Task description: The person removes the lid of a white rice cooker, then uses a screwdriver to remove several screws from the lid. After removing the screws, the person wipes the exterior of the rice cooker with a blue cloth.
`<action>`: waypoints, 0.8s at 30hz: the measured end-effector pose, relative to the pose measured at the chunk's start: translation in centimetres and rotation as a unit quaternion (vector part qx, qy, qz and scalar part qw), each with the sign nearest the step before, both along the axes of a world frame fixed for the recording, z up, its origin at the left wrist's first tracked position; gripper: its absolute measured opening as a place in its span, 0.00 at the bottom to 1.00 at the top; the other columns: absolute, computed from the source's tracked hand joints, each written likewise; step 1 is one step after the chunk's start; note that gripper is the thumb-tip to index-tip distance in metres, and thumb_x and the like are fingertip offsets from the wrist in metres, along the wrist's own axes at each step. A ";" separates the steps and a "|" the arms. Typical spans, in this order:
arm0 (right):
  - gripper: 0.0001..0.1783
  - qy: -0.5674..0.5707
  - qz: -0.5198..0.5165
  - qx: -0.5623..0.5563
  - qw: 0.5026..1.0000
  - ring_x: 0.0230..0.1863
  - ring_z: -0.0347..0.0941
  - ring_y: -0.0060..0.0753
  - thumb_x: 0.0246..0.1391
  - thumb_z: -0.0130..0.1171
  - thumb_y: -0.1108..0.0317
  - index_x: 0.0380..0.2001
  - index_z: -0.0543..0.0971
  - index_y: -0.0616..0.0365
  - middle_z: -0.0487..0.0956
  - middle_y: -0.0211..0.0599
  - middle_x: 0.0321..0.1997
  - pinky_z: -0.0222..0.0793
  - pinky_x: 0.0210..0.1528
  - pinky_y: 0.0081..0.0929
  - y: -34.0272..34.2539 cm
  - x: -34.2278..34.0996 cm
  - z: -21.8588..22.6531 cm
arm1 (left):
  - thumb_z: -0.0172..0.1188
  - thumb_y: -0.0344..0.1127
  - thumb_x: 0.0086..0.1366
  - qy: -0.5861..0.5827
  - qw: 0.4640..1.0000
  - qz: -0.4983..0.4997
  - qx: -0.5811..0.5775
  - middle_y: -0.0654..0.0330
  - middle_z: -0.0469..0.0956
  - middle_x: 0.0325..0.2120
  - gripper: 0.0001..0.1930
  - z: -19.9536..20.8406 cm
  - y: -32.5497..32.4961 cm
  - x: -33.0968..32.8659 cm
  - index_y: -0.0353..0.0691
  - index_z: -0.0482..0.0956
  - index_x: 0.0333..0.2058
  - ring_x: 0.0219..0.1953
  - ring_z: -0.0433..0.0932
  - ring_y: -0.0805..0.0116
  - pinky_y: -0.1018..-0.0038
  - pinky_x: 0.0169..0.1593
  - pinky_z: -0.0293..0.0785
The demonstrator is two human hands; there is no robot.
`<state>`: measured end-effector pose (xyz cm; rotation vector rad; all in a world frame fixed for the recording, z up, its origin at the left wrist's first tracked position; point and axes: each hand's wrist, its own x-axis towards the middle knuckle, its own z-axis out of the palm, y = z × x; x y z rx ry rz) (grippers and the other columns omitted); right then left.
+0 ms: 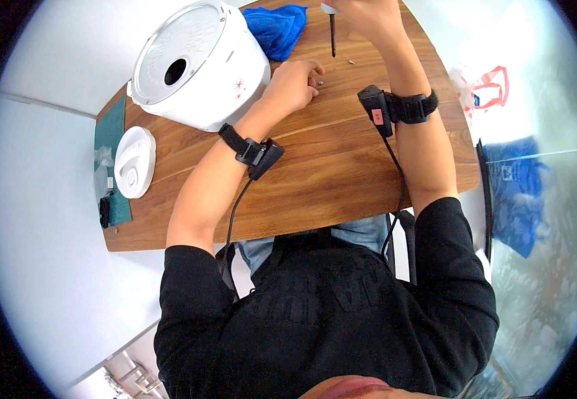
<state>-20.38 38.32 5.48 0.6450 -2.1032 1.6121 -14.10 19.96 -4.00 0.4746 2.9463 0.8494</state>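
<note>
Holding the screwdriver (333, 36) tip-downward, the right grip (370, 18) stood farther from the small part (321, 83), which lay on the bench (335, 166) just right of the curled left grip (294, 85); left hold could not be determined.

Table (342, 153): brown wood surface with darker grain lines; right side curved, near edge bowed by the lens.
White pot (235, 76): rests on the far left part; red floral marks on its wall, a dark round hole in its pale round end.
Blue cloth (278, 30): crumpled, just beyond the pot.
Green mat (110, 126): flat along the left edge.
White lid (143, 153): oval in outline, overlapping the mat's right border.
Small metal bits (352, 62): two, well right of the pot, apart.
Tiny speck (116, 231): near left corner; kind unclear.
</note>
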 end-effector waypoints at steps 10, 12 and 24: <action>0.25 -0.022 0.005 -0.015 1.000 0.27 0.77 0.24 0.49 0.74 0.74 0.52 0.80 0.67 0.82 0.37 0.25 0.73 0.30 0.27 -0.3 0.5 0.3 | 0.70 0.24 0.56 0.010 1.000 0.008 0.003 0.52 0.86 0.33 0.17 1.1 0.1 0.7 0.36 0.84 0.46 0.37 0.86 0.55 0.63 0.43 0.80; 0.25 -0.027 0.018 -0.050 0.998 0.28 0.78 0.24 0.49 0.73 0.75 0.51 0.80 0.68 0.82 0.36 0.26 0.74 0.31 0.26 -0.3 0.5 0.3 | 0.70 0.25 0.57 0.085 0.996 0.004 -0.011 0.53 0.86 0.34 0.15 2.2 -0.4 1.8 0.36 0.84 0.44 0.38 0.86 0.56 0.63 0.43 0.80; 0.22 -0.036 0.130 -0.098 0.986 0.32 0.78 0.18 0.52 0.71 0.78 0.51 0.79 0.70 0.83 0.32 0.33 0.74 0.34 0.21 -1.4 1.5 0.7 | 0.73 0.26 0.53 0.430 0.902 -0.010 -0.031 0.55 0.82 0.38 0.12 10.3 -4.5 9.0 0.39 0.84 0.37 0.40 0.79 0.53 0.64 0.44 0.75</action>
